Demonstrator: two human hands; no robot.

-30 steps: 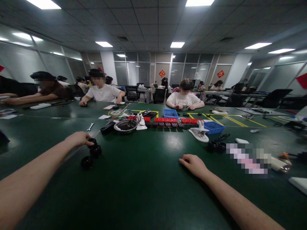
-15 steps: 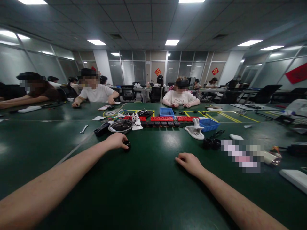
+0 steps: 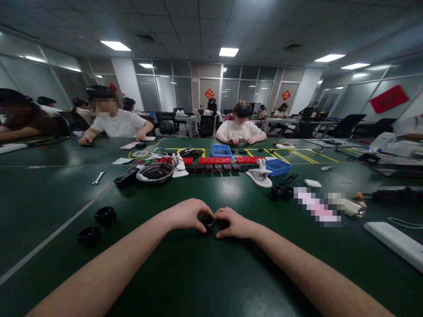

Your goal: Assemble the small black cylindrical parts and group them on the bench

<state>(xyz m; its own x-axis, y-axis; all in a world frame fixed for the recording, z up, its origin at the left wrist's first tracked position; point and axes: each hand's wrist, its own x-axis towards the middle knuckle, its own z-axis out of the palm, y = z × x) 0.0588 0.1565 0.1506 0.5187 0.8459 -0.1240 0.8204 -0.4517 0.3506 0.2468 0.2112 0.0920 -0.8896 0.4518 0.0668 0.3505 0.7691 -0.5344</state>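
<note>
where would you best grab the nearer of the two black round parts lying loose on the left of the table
Judging by its pose, the nearer black round part lies flat on the green table, apart from the farther black round part. Come from above and pinch its outer rim on opposite sides; the left hand is nearest.

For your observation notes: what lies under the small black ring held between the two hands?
The green table lies beneath the black ring. The left hand and right hand cover its sides and contact.

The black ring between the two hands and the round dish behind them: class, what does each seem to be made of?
Black ring: probably moulded plastic or rubber; its dark surface has only a faint sheen. Round dish: probably polished metal; its silvery rim reflects the ceiling lights.
</note>
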